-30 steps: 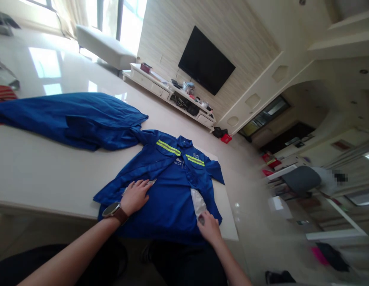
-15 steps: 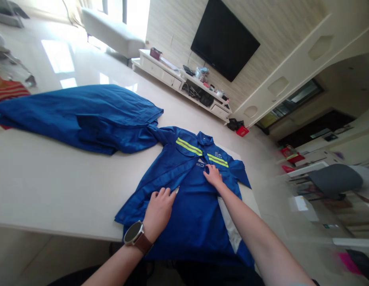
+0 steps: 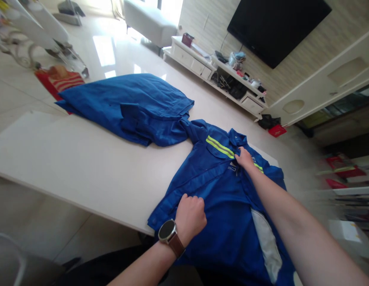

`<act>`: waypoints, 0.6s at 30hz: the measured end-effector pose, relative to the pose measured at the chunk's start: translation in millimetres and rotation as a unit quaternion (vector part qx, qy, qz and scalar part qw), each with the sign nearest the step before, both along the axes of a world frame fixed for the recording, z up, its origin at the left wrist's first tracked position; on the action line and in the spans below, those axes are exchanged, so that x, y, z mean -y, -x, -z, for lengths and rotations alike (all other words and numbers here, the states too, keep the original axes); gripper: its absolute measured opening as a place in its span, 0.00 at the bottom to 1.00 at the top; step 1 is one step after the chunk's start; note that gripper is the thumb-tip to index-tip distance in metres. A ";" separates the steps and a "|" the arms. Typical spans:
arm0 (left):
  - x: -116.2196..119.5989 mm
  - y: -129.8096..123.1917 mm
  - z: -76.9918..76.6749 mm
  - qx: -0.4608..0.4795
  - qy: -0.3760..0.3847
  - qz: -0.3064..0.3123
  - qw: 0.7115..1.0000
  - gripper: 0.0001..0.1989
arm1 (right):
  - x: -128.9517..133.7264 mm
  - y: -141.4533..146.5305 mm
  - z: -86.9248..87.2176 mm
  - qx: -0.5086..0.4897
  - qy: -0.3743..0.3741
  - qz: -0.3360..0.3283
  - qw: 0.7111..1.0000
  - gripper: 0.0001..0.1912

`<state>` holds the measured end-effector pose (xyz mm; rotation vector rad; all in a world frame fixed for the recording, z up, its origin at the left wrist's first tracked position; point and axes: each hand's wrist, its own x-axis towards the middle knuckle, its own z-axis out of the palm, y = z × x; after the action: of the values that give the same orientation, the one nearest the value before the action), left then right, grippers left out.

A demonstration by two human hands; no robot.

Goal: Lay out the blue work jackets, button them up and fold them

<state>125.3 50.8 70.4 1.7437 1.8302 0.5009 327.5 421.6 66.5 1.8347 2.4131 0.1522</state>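
A blue jacket (image 3: 223, 198) with yellow-green reflective stripes lies spread over the near right end of a white table (image 3: 83, 163), its front partly open. My right hand (image 3: 245, 157) pinches the jacket's front edge just below the collar (image 3: 237, 138). Lower down, my left hand (image 3: 191, 214), a watch on its wrist, is curled closed on the jacket's front; what its fingers hold, if anything, is hidden. Blue trousers (image 3: 127, 99), or a similar folded blue garment, lie on the table's far side, touching the jacket's sleeve.
Beyond the table a low white cabinet (image 3: 184, 59) carries small items below a wall-mounted television (image 3: 276, 28). A grey bench (image 3: 151, 24) stands at the back. A red striped bag (image 3: 61, 81) is on the floor at the left.
My right hand has moved up the jacket towards the collar and closed on the front edge. The fingers of my left hand have curled in. The view has shifted left.
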 end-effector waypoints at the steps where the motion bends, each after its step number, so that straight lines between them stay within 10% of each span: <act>1: -0.5 0.0 0.0 0.002 0.003 0.003 1.000 0.09 | -6.5 2.2 2.4 0.012 0.014 0.003 1.000 0.25; 18: -3.8 2.4 1.4 -0.001 0.004 0.015 1.000 0.08 | -35.4 14.2 1.3 0.141 0.081 -0.093 0.982 0.17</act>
<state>122.9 54.6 69.0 1.7645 1.8014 0.4802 313.3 457.0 65.1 1.4120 2.3160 0.2079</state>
